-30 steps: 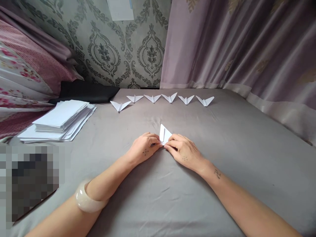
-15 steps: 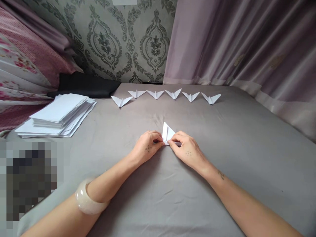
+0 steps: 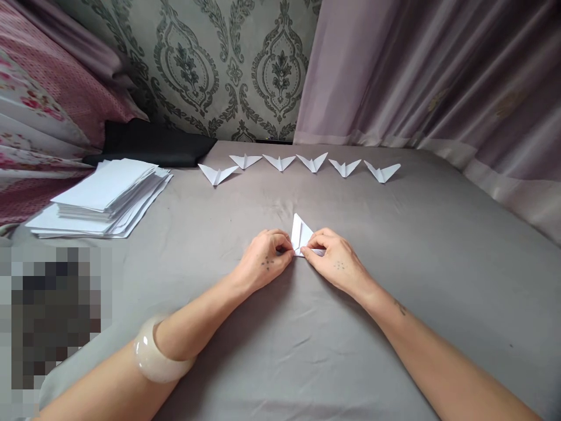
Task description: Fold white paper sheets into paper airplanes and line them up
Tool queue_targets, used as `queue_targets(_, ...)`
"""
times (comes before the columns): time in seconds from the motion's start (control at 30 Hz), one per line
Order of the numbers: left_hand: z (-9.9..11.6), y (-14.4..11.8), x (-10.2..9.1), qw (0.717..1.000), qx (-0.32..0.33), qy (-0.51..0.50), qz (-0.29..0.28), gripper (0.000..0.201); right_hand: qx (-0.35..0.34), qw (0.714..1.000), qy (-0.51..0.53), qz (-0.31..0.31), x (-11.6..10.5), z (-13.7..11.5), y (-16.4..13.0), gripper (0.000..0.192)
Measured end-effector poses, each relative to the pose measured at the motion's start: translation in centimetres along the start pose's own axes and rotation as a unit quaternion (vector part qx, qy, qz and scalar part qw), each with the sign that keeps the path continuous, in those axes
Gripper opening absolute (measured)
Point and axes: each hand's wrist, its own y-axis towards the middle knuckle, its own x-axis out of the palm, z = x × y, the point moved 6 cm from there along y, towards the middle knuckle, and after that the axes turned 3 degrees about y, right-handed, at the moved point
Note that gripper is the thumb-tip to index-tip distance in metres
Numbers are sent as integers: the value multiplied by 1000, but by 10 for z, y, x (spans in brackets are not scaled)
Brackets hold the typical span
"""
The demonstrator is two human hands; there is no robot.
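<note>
A small white folded paper (image 3: 301, 232), triangular with its tip pointing away from me, lies on the grey sheet (image 3: 280, 351). My left hand (image 3: 264, 263) pinches its near left corner with thumb and fingers. On the right, my right hand (image 3: 335, 266) presses its fingertips on the paper's near right edge. Both hands rest on the sheet, and the near part of the paper is hidden under the fingers. A pale bangle (image 3: 153, 354) circles my left forearm.
Several finished white folded paper planes (image 3: 313, 162) stand in a row at the far edge. A stack of white sheets (image 3: 105, 196) lies at the left, with a black cloth (image 3: 153, 149) behind it. Pink bedding is at far left; curtains (image 3: 438, 76) hang at right.
The hands and paper stay almost in place. My right fingers have shifted slightly along the paper's near edge, and the camera has tilted down a little.
</note>
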Motion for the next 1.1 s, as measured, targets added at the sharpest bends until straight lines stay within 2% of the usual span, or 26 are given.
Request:
queue_targets(0.23, 1, 0, 2, 1000, -8, 1, -13, 13, 8, 1000, 2, -4, 0, 2, 4, 14)
queue_targets(0.43, -2, 1, 4, 999, 19, 11, -34, 11, 23, 999, 0, -24, 1, 4, 6, 15)
queue_targets(0.63, 2, -2, 6, 993, 39, 111, -27, 12, 31, 999, -29, -26, -1, 1, 4, 9)
queue_targets(0.73, 8, -5, 7, 982, 70, 175, -23, 17, -13, 999, -43, -14, -1, -2, 4, 6)
queue_targets(0.9, 13, -10, 10, 963, 146, 222, -39, 28, -164, 980, -110, -25, 3, -16, -1, 17)
queue_targets(1.03, 6, -6, -1, 975, 146, 152, -74, 27, -195, 969, -148, -44, 6, -22, -5, 22)
queue_targets(1.1, 3, -5, -7, 977, 147, 106, -110, 29, -198, 968, -145, -48, 6, -22, -5, 22)
